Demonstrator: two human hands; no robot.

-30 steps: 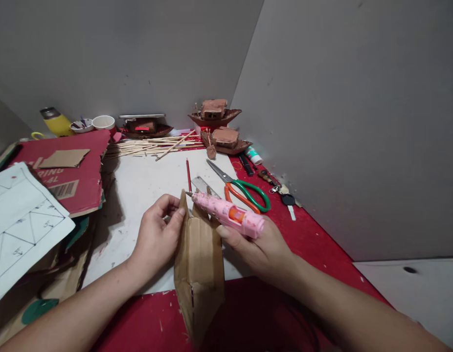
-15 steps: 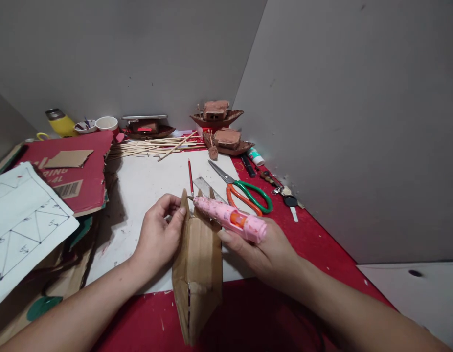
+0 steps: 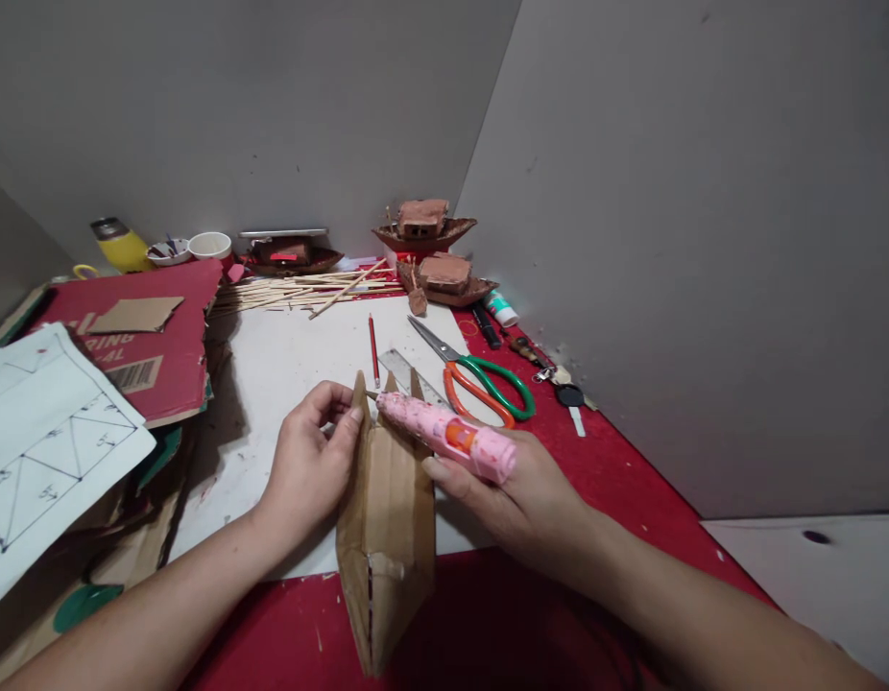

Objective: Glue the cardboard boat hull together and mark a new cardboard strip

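Note:
A folded brown cardboard boat hull (image 3: 391,489) lies lengthwise in front of me, its pointed end towards me and upright flaps at the far end. My left hand (image 3: 319,441) pinches the far-left side wall between thumb and fingers. In my right hand (image 3: 520,494) is a pink hot glue gun (image 3: 444,432) with an orange window, smeared with residue. Its nozzle tip meets the inner face of the left flap, close to my left fingertips. The fingers around the handle are mostly hidden behind the gun.
Beyond the hull lie a red pencil (image 3: 373,350), a ruler (image 3: 408,369) and green-orange scissors (image 3: 473,374). Finished model boats (image 3: 444,278) and thin sticks (image 3: 307,291) sit at the back. Left are cardboard sheets (image 3: 156,307) and a drawn template (image 3: 62,441); keys (image 3: 570,395) lie right.
The glue gun has shifted slightly left and down, its nozzle staying by the left flap. My left hand and the hull look almost unmoved.

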